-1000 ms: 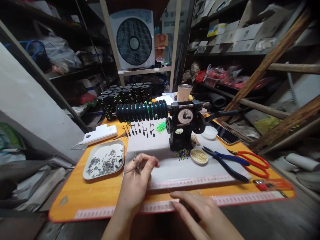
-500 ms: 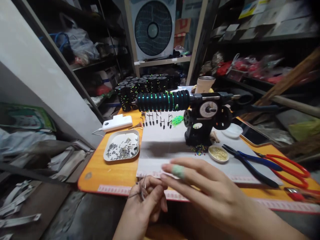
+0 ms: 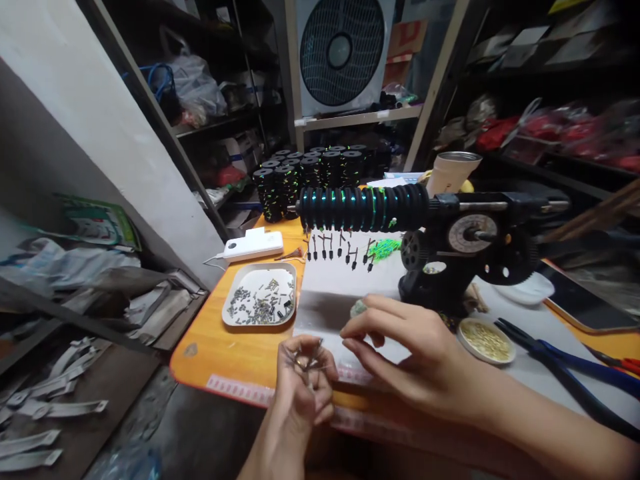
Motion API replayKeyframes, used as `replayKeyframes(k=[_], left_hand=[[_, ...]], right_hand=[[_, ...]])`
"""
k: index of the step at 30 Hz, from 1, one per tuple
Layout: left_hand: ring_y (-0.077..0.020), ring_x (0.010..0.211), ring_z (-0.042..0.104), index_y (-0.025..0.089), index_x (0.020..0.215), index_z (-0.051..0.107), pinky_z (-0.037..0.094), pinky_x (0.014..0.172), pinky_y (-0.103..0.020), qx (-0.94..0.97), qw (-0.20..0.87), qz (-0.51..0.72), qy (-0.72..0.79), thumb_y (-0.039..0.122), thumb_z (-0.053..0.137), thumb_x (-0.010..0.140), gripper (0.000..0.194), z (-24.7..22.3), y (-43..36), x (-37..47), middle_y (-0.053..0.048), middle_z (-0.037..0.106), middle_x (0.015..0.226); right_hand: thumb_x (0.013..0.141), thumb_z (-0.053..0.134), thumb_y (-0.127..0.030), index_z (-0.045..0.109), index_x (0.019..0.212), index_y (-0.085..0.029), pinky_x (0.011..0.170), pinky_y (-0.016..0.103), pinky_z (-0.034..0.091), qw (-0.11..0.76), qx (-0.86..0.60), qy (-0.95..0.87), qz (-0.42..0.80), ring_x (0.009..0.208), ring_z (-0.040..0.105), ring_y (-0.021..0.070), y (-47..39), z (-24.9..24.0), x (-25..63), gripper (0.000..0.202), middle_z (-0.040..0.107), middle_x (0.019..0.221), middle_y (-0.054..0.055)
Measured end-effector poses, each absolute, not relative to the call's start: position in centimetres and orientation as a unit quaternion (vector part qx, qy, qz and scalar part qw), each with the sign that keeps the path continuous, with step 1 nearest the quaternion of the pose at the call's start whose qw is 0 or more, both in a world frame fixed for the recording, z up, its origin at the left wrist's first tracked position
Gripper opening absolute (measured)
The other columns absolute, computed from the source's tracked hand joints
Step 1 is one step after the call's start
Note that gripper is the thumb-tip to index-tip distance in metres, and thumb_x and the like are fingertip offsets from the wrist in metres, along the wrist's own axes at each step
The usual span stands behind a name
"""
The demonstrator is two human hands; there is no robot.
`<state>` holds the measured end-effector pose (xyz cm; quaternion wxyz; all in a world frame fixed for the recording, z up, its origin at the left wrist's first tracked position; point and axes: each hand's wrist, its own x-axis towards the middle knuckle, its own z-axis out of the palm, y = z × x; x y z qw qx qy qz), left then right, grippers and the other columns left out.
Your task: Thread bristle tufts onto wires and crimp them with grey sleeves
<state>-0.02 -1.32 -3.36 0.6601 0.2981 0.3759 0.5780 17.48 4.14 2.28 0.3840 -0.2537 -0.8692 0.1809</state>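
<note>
My left hand [image 3: 300,393] is closed round a cluster of thin dark wire-like pieces [image 3: 306,363], which stick out past the fingers. Just right of it hovers my right hand [image 3: 415,340], thumb and index fingertip drawn close together in a pinch. Any small item between those fingertips is too fine to make out. A pale green wrap [image 3: 358,308] covers part of one right finger. Behind the hands, a black ridged cylinder [image 3: 365,208] with shiny blue-green bands is mounted on a black geared device [image 3: 450,247]. Several small dark pieces [image 3: 327,247] show beneath the cylinder.
A white tray [image 3: 234,319] of small metal bits stands at left, by a white power strip [image 3: 254,245]. Pliers [image 3: 545,353] and a dish [image 3: 465,347] of gold-coloured bits lie right. Black stacked cylinders [image 3: 310,170], a cup [image 3: 453,173] and a fan [image 3: 343,53] are behind.
The view has swung left, so the table things appear further right. My right hand's outstretched fingers have curled into a pinch, apart from the left hand. The left hand keeps hold of the wire-like pieces.
</note>
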Motion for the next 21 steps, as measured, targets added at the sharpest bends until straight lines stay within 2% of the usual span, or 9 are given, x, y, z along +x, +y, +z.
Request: replayKeyframes(k=[2,4,6,8,11,13,16,18,21], left_hand=[[-0.0035,0.046,0.034,0.025,0.091,0.049,0.024,0.046,-0.016,0.299,0.657,0.583,0.374,0.067,0.063,0.08,0.046,-3.4,-1.2,0.4,0.001,0.064,0.073],[-0.0026,0.045,0.031,0.023,0.087,0.044,0.02,0.046,-0.015,0.308,0.655,0.574,0.383,0.06,0.058,0.088,0.039,-3.2,-1.1,0.8,0.001,0.066,0.071],[-0.0008,0.042,0.024,0.022,0.085,0.043,0.014,0.045,-0.015,0.315,0.659,0.555,0.399,0.055,0.062,0.088,0.037,-3.0,-1.0,1.2,0.003,0.063,0.068],[0.0002,0.042,0.023,0.02,0.083,0.048,0.014,0.044,-0.014,0.311,0.663,0.541,0.413,0.053,0.071,0.082,0.039,-2.8,-0.8,1.6,0.007,0.054,0.063],[-0.0011,0.045,0.031,0.018,0.08,0.058,0.024,0.044,-0.012,0.299,0.653,0.542,0.436,0.052,0.081,0.071,0.042,-2.5,-0.6,2.1,0.009,0.045,0.057],[-0.0035,0.049,0.039,0.017,0.079,0.063,0.03,0.045,-0.011,0.303,0.634,0.544,0.459,0.052,0.083,0.068,0.042,-2.4,-0.4,2.4,0.006,0.05,0.057],[-0.007,0.056,0.05,0.017,0.08,0.068,0.038,0.049,-0.012,0.335,0.608,0.541,0.475,0.049,0.08,0.073,0.035,-2.4,-0.1,2.7,0.002,0.058,0.065],[-0.0102,0.066,0.057,0.019,0.081,0.069,0.047,0.06,-0.016,0.361,0.586,0.562,0.458,0.044,0.078,0.078,0.027,-2.5,0.2,3.0,0.0,0.061,0.073],[-0.012,0.076,0.064,0.023,0.077,0.064,0.051,0.072,-0.019,0.369,0.527,0.627,0.44,0.038,0.077,0.08,0.021,-2.8,0.2,3.9,0.001,0.06,0.087]], right_hand=[[0.093,0.056,-0.008,0.065,0.088,-0.012,0.057,0.022,0.039,0.414,-0.273,-0.841,0.216,0.064,0.05,0.0108,4.3,2.1,17.6,0.011,0.055,0.072,0.001],[0.092,0.057,-0.008,0.067,0.087,-0.012,0.057,0.022,0.039,0.433,-0.287,-0.823,0.23,0.063,0.05,0.0106,4.3,2.0,17.7,0.011,0.055,0.07,0.001],[0.092,0.058,-0.009,0.068,0.089,-0.012,0.057,0.022,0.039,0.434,-0.291,-0.815,0.25,0.063,0.051,0.0105,4.2,1.8,17.7,0.011,0.056,0.07,0.001],[0.092,0.059,-0.01,0.07,0.089,-0.012,0.057,0.021,0.039,0.422,-0.301,-0.809,0.277,0.063,0.052,0.0104,4.2,1.7,17.8,0.011,0.056,0.071,0.001],[0.091,0.063,-0.012,0.073,0.086,-0.014,0.058,0.021,0.04,0.41,-0.333,-0.787,0.319,0.064,0.054,0.0104,4.4,1.6,17.8,0.012,0.057,0.07,0.0],[0.09,0.065,-0.014,0.076,0.085,-0.016,0.058,0.02,0.04,0.408,-0.348,-0.769,0.347,0.064,0.055,0.0103,4.5,1.7,17.9,0.012,0.058,0.069,0.0],[0.09,0.068,-0.016,0.079,0.086,-0.02,0.056,0.02,0.039,0.402,-0.357,-0.756,0.374,0.063,0.055,0.0101,4.5,1.6,18.0,0.012,0.059,0.067,-0.001],[0.09,0.067,-0.016,0.078,0.086,-0.02,0.056,0.02,0.039,0.397,-0.367,-0.756,0.369,0.063,0.055,0.0102,4.4,1.5,18.0,0.012,0.058,0.067,-0.001],[0.09,0.064,-0.015,0.075,0.085,-0.018,0.058,0.022,0.04,0.395,-0.384,-0.761,0.343,0.065,0.056,0.011,4.2,1.5,17.8,0.012,0.059,0.069,-0.001]])
